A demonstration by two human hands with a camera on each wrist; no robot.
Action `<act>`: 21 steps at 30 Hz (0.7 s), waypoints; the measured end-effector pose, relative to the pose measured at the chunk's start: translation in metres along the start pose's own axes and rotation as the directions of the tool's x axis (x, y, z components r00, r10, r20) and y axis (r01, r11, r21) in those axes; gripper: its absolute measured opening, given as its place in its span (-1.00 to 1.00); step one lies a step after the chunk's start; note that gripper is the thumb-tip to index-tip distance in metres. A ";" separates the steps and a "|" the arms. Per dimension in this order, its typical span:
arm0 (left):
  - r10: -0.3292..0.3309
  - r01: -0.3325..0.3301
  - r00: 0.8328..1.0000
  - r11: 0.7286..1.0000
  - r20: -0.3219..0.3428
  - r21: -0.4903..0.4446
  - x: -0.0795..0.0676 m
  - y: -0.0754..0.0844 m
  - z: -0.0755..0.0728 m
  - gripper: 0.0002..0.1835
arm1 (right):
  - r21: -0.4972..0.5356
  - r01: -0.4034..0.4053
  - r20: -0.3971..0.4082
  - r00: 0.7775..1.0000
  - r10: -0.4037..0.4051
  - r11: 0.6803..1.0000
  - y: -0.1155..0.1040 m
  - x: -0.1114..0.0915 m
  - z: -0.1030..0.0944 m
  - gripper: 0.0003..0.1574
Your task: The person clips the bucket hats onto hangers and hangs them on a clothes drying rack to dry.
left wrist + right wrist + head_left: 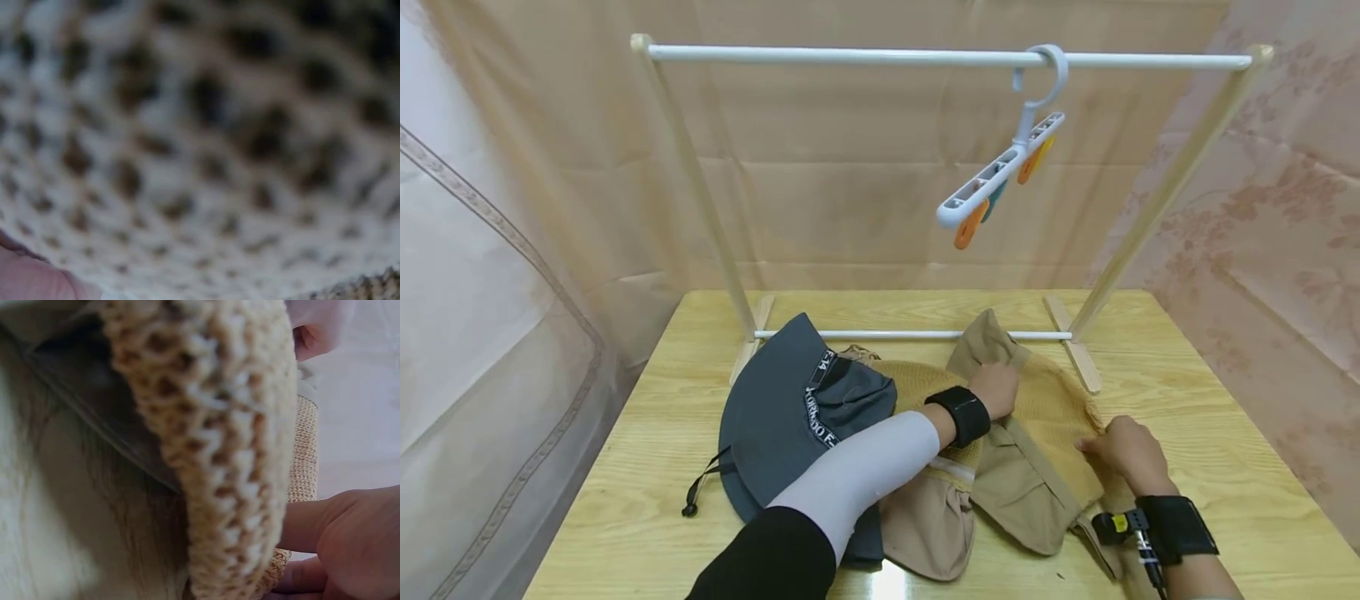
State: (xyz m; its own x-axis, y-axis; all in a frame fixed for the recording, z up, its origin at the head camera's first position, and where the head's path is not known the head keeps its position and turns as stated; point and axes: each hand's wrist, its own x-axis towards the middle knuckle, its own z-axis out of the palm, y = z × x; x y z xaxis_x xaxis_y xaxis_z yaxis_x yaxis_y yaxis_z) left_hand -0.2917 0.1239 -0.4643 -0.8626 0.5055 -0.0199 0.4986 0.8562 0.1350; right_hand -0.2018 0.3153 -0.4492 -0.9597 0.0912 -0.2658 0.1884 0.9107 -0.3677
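Observation:
A tan hat (1063, 421) with a yellowish knitted mesh part and khaki cloth lies spread on the table in the head view. My left hand (995, 390) grips its cloth near the top. My right hand (1127, 450) pinches its right edge; in the right wrist view the thumb and fingers close round the knitted mesh (225, 456). Blurred mesh fills most of the left wrist view, with a bit of the hand at the lower left corner. A second tan piece with mesh and brownish cloth (928, 529) lies under my left forearm, which partly hides it.
To the left lies a dark grey bucket hat (767, 417) with a lettered band and a black cord. A rack with a white top rail (835, 55) stands over the table (647, 467). From the rail hangs a white hanger (1000, 171) with orange and teal clips.

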 end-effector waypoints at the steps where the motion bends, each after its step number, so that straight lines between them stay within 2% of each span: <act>1: -0.004 0.004 1.000 1.000 -0.002 -0.001 0.000 -0.001 -0.001 -0.53 | 0.009 0.001 -0.005 1.000 -0.001 1.000 -0.001 0.000 0.000 -0.46; 9: -0.088 0.088 0.996 0.996 -0.014 0.015 -0.001 -0.002 -0.006 -0.52 | 0.047 0.049 -0.030 0.998 -0.047 0.998 -0.006 0.000 -0.007 -0.52; 15: -0.124 0.125 0.992 0.992 -0.032 0.028 -0.001 0.004 -0.006 -0.51 | 0.026 0.087 -0.049 0.995 -0.085 0.996 -0.002 -0.004 -0.014 -0.60; 21: -0.167 0.168 0.986 0.985 -0.010 0.030 -0.004 0.008 -0.009 -0.45 | 0.026 0.112 -0.051 0.993 -0.110 0.993 -0.001 -0.007 -0.016 -0.53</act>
State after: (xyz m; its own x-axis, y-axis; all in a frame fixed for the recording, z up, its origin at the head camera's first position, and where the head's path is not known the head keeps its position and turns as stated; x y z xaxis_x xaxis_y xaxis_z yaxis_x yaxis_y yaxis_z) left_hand -0.2851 0.1275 -0.4544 -0.9347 0.3539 -0.0319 0.3493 0.9316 0.1000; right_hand -0.1985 0.3202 -0.4325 -0.9840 0.0108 -0.1780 0.0855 0.9044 -0.4180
